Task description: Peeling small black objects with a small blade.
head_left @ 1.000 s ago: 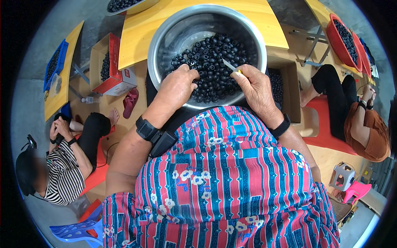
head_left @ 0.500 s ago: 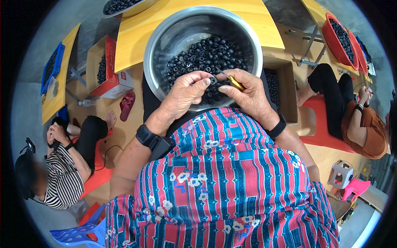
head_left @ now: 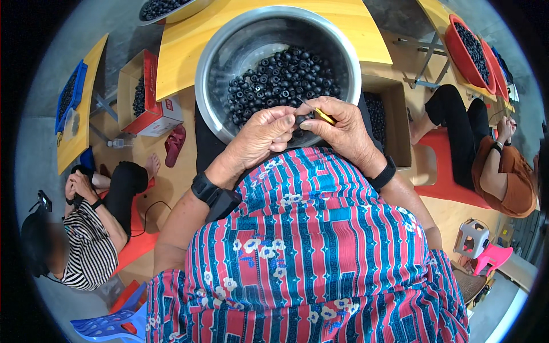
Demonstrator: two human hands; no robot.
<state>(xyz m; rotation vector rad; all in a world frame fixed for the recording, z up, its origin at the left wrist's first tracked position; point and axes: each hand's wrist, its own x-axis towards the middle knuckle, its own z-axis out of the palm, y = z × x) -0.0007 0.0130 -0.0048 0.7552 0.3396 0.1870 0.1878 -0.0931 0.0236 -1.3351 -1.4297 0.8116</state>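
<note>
A wide metal bowl [head_left: 207,77] holds a heap of small round black parts [head_left: 280,77], some with a hole in the middle. Over its near side, my left hand [head_left: 266,132] is closed in a pinch at one such black part [head_left: 301,118], mostly hidden by the fingers. My right hand [head_left: 342,124] grips a small knife [head_left: 323,116] with a yellow handle and a thin blade pointing left. The fingertips of both hands almost meet around the part.
Behind the bowl is a yellow table [head_left: 177,63]. A cardboard box [head_left: 394,103] of black parts stands to the right, and a red-and-white box [head_left: 163,117] to the left. Two people sit at the sides. A dark red slipper [head_left: 175,146] lies on the floor.
The bowl has shifted slightly left in view. The black part, plainly visible at my left fingertips before, is now mostly covered, and my hands are closer together.
</note>
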